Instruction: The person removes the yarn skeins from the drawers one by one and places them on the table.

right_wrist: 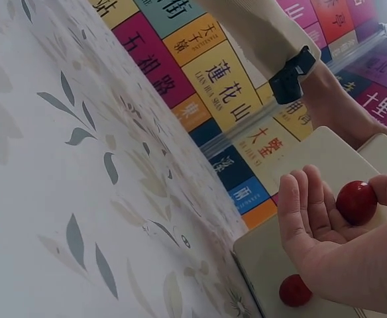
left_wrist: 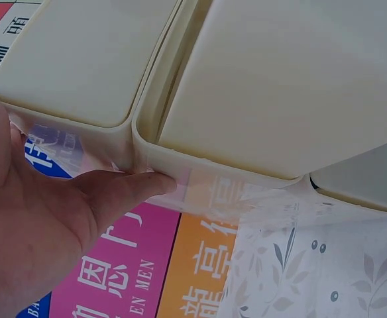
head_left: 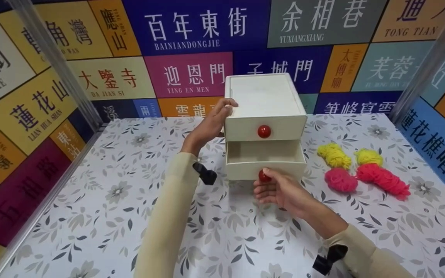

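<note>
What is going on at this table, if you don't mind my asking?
A person's left hand holds the side of a small white cabinet while the right hand grips the red knob of the lower drawer, which stands open. The upper drawer is closed. Two yellow bundles and two pink bundles lie to the right.

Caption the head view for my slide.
Left hand touches cabinet; right hand holds red knob on open lower drawer.

Counting one white cabinet point(head_left: 263, 92), three drawers point(head_left: 242, 171), three red knobs point(head_left: 264, 131), two hands point(head_left: 286, 190), two black wristbands point(head_left: 207, 175); to the right, counting two yellow yarn bundles point(head_left: 334, 155) and two pink yarn bundles point(head_left: 384, 180)
</note>
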Demonstrator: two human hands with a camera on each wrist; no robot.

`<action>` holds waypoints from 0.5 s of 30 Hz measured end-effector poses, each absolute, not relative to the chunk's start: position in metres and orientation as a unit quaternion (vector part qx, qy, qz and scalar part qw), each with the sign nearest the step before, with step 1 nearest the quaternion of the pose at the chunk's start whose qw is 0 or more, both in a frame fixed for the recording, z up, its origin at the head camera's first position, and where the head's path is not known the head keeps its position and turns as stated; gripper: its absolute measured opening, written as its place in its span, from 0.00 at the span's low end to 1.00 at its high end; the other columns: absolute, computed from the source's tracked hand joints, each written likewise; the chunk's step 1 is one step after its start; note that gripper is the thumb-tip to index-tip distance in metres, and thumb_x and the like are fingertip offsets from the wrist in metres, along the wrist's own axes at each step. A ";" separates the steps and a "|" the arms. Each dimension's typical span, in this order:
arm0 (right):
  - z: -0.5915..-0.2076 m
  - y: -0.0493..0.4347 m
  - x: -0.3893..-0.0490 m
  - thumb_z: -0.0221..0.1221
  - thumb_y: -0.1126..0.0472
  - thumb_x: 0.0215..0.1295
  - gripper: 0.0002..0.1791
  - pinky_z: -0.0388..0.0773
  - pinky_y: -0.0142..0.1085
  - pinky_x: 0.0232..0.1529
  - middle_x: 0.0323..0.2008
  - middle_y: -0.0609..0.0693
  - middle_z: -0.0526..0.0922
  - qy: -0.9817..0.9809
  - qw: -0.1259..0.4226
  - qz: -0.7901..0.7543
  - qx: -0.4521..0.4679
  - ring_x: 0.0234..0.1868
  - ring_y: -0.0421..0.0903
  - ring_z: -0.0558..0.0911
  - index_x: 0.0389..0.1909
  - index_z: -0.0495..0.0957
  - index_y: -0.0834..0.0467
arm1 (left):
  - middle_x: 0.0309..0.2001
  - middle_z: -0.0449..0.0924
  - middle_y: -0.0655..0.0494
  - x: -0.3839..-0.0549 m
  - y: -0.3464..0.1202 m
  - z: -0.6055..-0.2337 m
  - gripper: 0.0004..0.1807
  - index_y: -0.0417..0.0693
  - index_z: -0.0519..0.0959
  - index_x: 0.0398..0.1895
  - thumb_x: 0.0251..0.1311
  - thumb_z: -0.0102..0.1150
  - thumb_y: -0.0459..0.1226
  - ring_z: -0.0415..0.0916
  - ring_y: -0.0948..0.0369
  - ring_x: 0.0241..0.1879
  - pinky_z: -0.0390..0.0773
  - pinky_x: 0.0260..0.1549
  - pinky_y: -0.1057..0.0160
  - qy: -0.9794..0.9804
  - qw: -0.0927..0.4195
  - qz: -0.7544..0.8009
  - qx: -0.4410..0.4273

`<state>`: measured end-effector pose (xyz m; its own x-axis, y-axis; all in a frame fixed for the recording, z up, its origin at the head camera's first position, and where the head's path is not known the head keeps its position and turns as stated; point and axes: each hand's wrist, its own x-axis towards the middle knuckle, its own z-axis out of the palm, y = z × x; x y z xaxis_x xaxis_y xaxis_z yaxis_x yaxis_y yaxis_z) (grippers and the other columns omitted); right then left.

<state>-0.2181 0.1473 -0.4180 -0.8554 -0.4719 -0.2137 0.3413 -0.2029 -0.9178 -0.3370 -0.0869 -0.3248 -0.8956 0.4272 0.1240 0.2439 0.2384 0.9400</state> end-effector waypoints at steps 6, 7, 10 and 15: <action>-0.418 0.144 -0.227 0.51 0.48 0.76 0.18 0.84 0.34 0.39 0.34 0.50 0.86 0.569 0.251 -0.782 -0.036 0.34 0.43 0.85 0.40 0.79 0.60 | 0.55 0.72 0.44 -0.337 -0.088 -0.326 0.14 0.60 0.61 0.60 0.78 0.32 0.47 0.76 0.50 0.49 0.79 0.49 0.43 0.783 0.078 0.578 0.217; -0.418 0.144 -0.229 0.51 0.48 0.76 0.18 0.84 0.35 0.39 0.34 0.50 0.87 0.568 0.250 -0.784 -0.032 0.34 0.44 0.85 0.40 0.79 0.59 | 0.55 0.72 0.44 -0.337 -0.087 -0.326 0.14 0.59 0.61 0.60 0.78 0.32 0.47 0.76 0.50 0.49 0.79 0.50 0.42 0.782 0.078 0.578 0.217; -0.418 0.143 -0.233 0.52 0.48 0.76 0.19 0.85 0.35 0.39 0.33 0.50 0.87 0.564 0.246 -0.788 -0.024 0.33 0.44 0.85 0.39 0.80 0.59 | 0.55 0.72 0.43 -0.336 -0.087 -0.325 0.14 0.59 0.61 0.61 0.78 0.31 0.47 0.76 0.50 0.49 0.78 0.50 0.40 0.781 0.079 0.580 0.217; -0.418 0.142 -0.239 0.52 0.48 0.75 0.20 0.85 0.34 0.38 0.31 0.49 0.87 0.556 0.239 -0.796 -0.025 0.32 0.44 0.86 0.36 0.81 0.59 | 0.56 0.72 0.44 -0.336 -0.087 -0.324 0.14 0.59 0.61 0.61 0.79 0.31 0.46 0.76 0.50 0.49 0.80 0.48 0.45 0.786 0.078 0.575 0.211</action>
